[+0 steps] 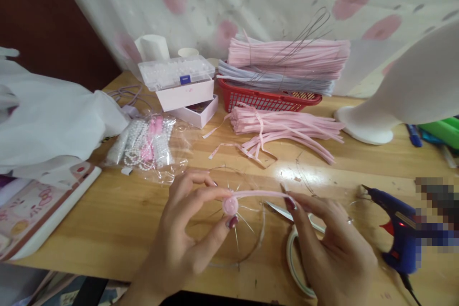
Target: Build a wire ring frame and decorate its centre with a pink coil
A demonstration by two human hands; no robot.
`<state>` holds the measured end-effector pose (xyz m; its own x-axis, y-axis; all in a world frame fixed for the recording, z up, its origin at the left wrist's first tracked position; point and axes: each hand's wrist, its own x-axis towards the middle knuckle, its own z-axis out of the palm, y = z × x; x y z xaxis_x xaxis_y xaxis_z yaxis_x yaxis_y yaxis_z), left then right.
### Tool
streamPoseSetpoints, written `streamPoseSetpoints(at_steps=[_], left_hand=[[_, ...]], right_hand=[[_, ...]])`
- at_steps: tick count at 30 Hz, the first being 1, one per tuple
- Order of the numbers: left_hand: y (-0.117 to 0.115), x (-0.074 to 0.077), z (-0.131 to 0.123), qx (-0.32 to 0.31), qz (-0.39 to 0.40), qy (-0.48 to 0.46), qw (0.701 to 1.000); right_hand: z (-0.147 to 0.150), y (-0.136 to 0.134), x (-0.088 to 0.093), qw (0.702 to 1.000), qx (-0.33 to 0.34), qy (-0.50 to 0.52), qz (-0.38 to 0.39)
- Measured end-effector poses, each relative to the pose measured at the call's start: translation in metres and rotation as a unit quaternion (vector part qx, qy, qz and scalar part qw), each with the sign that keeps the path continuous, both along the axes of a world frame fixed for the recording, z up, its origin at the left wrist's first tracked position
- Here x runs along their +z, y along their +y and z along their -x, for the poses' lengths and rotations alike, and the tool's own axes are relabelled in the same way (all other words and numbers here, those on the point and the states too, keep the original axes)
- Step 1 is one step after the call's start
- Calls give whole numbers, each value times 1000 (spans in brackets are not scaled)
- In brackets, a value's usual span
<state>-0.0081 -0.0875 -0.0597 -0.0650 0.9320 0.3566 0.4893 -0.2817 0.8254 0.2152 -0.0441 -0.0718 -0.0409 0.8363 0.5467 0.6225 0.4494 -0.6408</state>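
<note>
Between the thumb and forefinger of my left hand (190, 229) is a small round pink coil (230, 206). A pink pipe cleaner (260, 194) runs from the coil to the right. Its far end is pinched by my right hand (332, 239). Thin stiff wires (245, 223) fan out around the coil, and a thin wire ring (263, 229) shows below it; whether they are joined to the coil I cannot tell. A pair of scissors (278, 211) lies partly hidden under my right hand, beside a white roll of tape (292, 258).
A blue glue gun (394, 224) with a red light lies at the right. Behind, a bundle of pink pipe cleaners (287, 126) lies before a red basket (265, 99) holding more. Bagged pearl strings (147, 143), boxes (186, 93) and a white stand (366, 126) surround the work area.
</note>
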Motion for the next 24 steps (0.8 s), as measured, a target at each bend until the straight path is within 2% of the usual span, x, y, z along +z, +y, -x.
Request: streamPoseSetpoints(at_steps=[3, 6, 9, 11, 14, 16, 17, 24], left_hand=[[-1, 0, -9, 80, -22, 13, 996], [0, 1, -16, 131, -40, 29, 990], [2, 3, -23, 163, -59, 55, 983], [2, 3, -27, 176, -73, 78, 979], [-1, 2, -31, 186, -61, 107, 975], [-5, 1, -33, 190, -46, 112, 974], [-6, 1, -34, 190, -41, 108, 975], [-14, 5, -23, 119, 10, 70, 990]], right_hand=[[0, 7, 4, 996, -75, -24, -30], [8, 4, 11, 987, -150, -15, -62], [21, -7, 15, 982, -158, 47, -90], [28, -16, 15, 989, -121, 46, -65], [33, -23, 10, 999, 30, -33, -10], [33, -24, 7, 990, 125, -70, 7], [33, -23, 5, 986, 151, -74, 13], [37, -16, 5, 978, 200, -59, 18]])
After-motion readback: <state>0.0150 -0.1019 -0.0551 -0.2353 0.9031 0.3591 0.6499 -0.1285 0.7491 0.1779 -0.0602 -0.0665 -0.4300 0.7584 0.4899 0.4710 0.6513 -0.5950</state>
